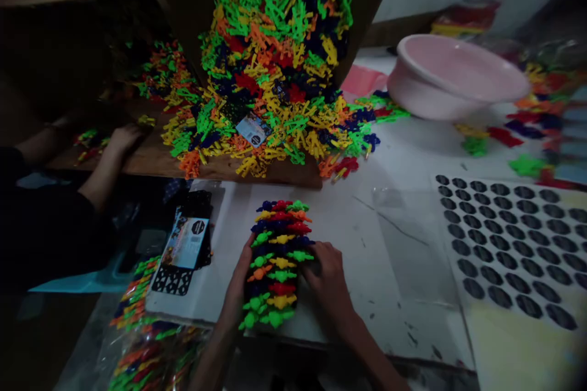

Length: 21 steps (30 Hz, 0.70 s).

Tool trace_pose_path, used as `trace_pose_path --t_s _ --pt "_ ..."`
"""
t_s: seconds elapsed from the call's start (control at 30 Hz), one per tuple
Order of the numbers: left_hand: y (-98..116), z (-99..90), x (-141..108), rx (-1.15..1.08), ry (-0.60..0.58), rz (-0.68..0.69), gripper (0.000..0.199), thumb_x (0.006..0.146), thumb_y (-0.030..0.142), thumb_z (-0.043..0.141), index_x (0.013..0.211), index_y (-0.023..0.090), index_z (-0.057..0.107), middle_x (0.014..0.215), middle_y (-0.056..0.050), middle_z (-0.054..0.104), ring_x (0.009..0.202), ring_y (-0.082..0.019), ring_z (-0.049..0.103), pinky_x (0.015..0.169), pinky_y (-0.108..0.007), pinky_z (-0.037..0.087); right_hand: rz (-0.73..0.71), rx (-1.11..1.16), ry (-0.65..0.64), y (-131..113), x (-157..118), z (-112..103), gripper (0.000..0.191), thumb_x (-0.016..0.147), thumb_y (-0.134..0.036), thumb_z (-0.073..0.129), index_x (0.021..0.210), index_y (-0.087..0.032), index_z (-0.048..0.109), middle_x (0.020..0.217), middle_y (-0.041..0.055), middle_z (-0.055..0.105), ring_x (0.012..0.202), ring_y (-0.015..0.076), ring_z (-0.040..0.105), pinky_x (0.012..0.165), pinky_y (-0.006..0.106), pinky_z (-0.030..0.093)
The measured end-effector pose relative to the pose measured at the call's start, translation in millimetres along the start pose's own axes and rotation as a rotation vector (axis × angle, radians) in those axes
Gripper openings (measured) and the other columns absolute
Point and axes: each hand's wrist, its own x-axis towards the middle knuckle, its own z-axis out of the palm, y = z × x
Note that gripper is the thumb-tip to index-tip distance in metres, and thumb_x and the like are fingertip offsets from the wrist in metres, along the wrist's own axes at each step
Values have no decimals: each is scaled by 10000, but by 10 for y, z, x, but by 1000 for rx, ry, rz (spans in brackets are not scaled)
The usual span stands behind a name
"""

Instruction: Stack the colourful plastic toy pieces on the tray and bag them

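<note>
A block of small plastic toy figures (277, 263) in green, yellow, red, orange and dark blue lies in neat rows near the table's front edge. My left hand (241, 275) grips its left side, with the fingertips partly hidden by the block. On the opposite side, my right hand (328, 269) is curled against the block, thumb near its edge. Something dark shows beneath the figures, but I cannot make it out. To the left lie printed header cards (187, 241) on dark patterned sheets. A clear plastic sheet or bag (413, 244) rests flat to the right.
Loose toy figures (293, 110) spill from a tall carton onto a wooden board (284, 177). A pink basin (458, 79) stands back right, beyond a sheet of round dark stickers (509, 244). At left, another person's hand (123, 137) is over the board. Filled clear bags (142, 354) sit below.
</note>
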Motion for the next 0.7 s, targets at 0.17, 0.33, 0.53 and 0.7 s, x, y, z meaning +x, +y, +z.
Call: trace_pose_path --t_s 0.17,0.33,0.53,0.7 --pt "-11 282 -45 -211 -3 -119 575 841 495 710 1372 312 586 1407 -12 619 1347 -258 541 1123 -412 474 22 96 56 107 13 -41 130 903 -209 548 1025 -240 583 948 37 662 888 220 583 763 328 450" --pt "-30 260 56 -204 -76 -82 583 879 477 680 1415 288 546 1415 -22 612 1374 -249 513 1147 -394 447 10 82 -88 193 162 -110 69 877 -192 534 895 -236 584 868 22 652 850 216 581 811 349 416" --pt "-25 257 131 -189 -179 -21 608 890 493 661 1439 279 510 1440 -32 590 1363 -251 524 1156 -376 432 -37 -25 -136 230 250 -112 135 805 -134 495 886 -219 561 843 30 652 857 221 593 876 388 385" --pt "-18 244 272 -66 -188 61 625 876 551 645 1416 260 527 1456 -67 572 1354 -279 528 1146 -415 435 -12 -52 -97 275 308 -73 121 845 -172 513 934 -215 585 849 37 685 848 223 632 863 395 425"
